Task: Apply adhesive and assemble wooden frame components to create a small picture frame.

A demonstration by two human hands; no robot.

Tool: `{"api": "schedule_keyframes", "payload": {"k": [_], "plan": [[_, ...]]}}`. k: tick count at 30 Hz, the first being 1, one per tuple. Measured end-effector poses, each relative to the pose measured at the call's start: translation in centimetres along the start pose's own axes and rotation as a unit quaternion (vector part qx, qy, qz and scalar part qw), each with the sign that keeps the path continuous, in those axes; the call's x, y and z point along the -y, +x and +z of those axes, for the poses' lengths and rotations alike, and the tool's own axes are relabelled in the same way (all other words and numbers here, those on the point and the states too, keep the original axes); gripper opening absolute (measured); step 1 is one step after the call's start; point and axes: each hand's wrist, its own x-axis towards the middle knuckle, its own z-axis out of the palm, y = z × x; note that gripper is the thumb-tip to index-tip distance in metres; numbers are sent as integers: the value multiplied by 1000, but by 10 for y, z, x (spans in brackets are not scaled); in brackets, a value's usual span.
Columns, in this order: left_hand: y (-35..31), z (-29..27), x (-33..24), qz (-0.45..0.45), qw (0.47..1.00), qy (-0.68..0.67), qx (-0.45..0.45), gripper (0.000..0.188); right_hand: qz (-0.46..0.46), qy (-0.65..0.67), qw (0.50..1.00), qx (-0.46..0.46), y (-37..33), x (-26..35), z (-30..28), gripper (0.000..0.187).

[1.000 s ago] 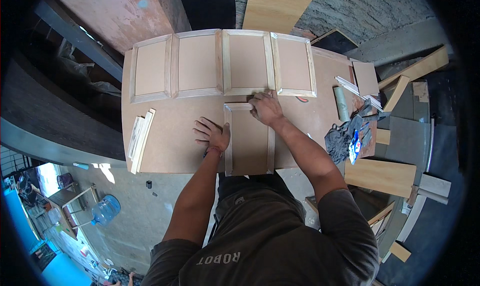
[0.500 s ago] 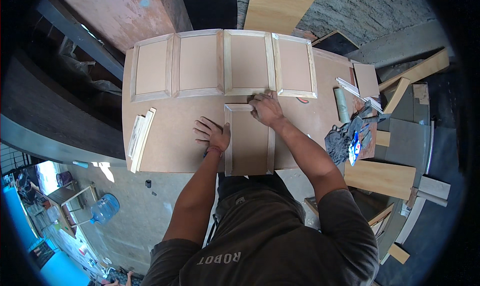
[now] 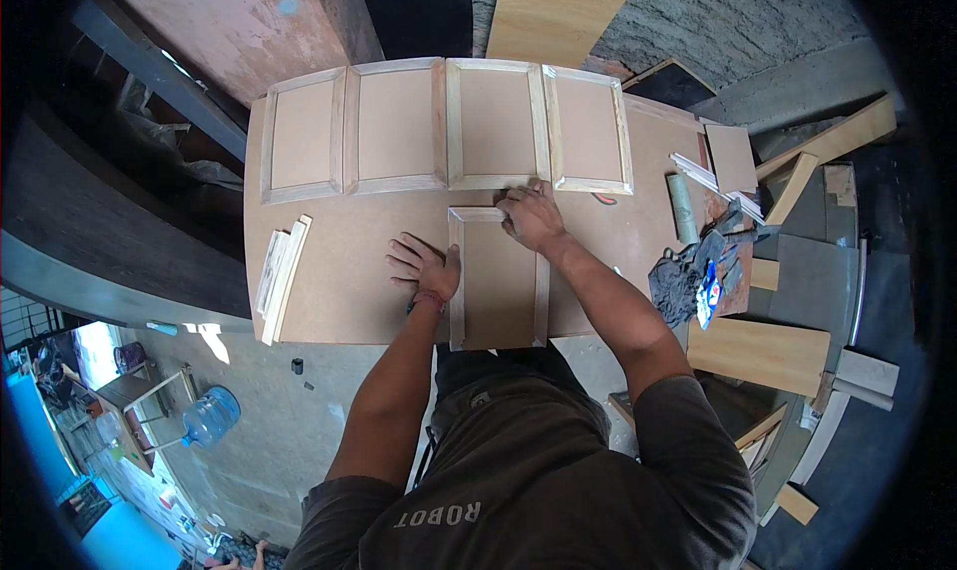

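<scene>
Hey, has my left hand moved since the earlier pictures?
No, no visible shift either way: the left hand lies spread on the brown table, equally far from the wood strips as before.

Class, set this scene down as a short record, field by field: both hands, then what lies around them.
Left hand: flat on the tabletop, fingers spread, thumb beside the left rail of the near wooden frame
Right hand: fingers bent at that frame's far right corner; grip unclear
Far side: four wooden frames in a row
Left end: pale wooden strips
Right end: green cylinder, dark crumpled fabric, blue-and-white packet
</scene>
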Motion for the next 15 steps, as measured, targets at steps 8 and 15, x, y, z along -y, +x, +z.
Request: {"api": "schedule_keyframes", "payload": {"k": [8,15], "plan": [[0,1,-1,-4,1000,10,1,119,-4,9,1000,-17,-2,-2,5,34],[3,5,1,-1,1000,17,0,120,26,48,993,-104,-18,-9,-4,38]]}}
